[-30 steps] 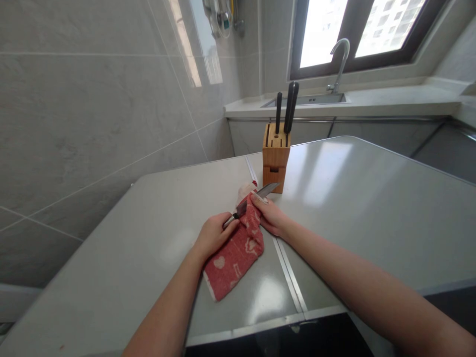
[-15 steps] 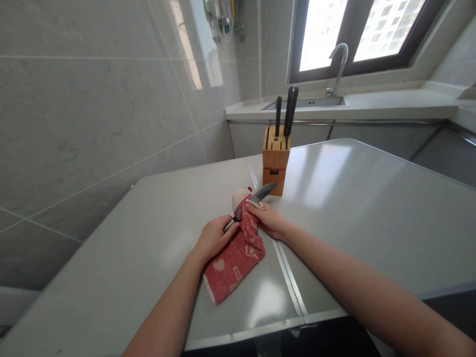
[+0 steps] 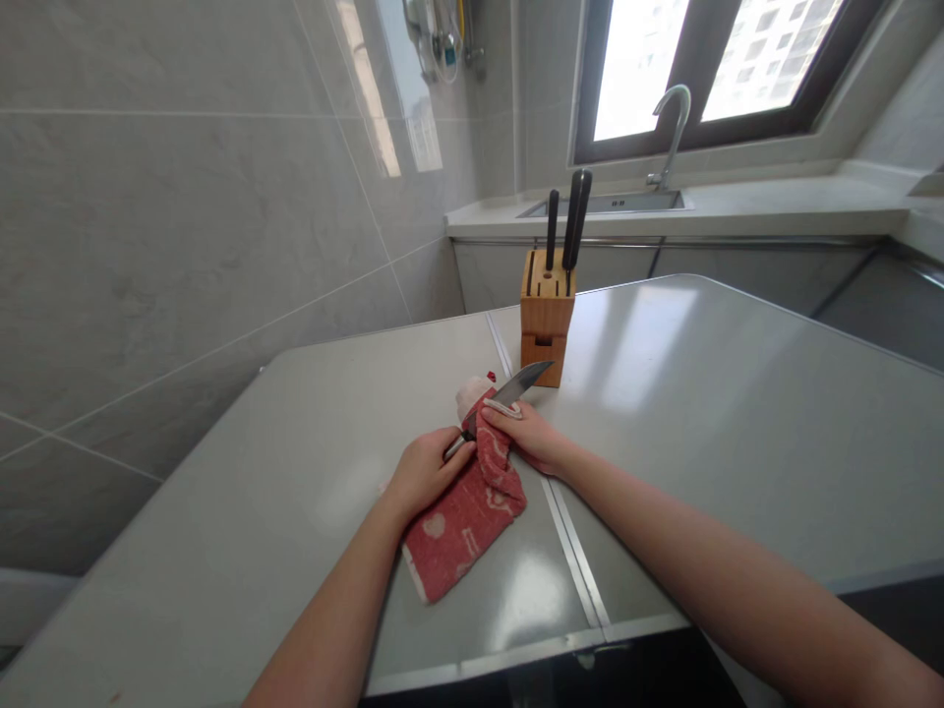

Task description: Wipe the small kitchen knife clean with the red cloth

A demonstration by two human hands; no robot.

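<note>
The knife (image 3: 508, 391) lies near the middle of the frame, a little below the centre, with its blade pointing to the upper right. Only the front part of the blade is visible; the back part is covered by the red towel (image 3: 466, 511), and the handle is almost fully hidden inside the left hand (image 3: 424, 470). The left hand is closed around this handle, fingers curled, so only a short bright piece of metal shows above the thumb. The right hand (image 3: 532, 438) presses a fold of the towel on the blade, with the fingers (image 3: 502, 410) bent over the cloth; how much of the blade it pinches I cannot tell, because the cloth hides it. The towel has a pale pattern, and its lower part rests flat on the bench (image 3: 295, 492), toward the lower middle of the frame. A pale bit of cloth (image 3: 469, 390) shows just behind the blade.

Just behind the knife tip stands a wooden knife block (image 3: 547, 315) with dark handles (image 3: 575, 216) standing out of it; their blades are hidden inside the slots. In the upper right of the frame a faucet (image 3: 673, 123) stands at a sink (image 3: 605, 203) under a window (image 3: 708, 69), which the frame edge cuts off. Both forearms leave the frame at the bottom.
</note>
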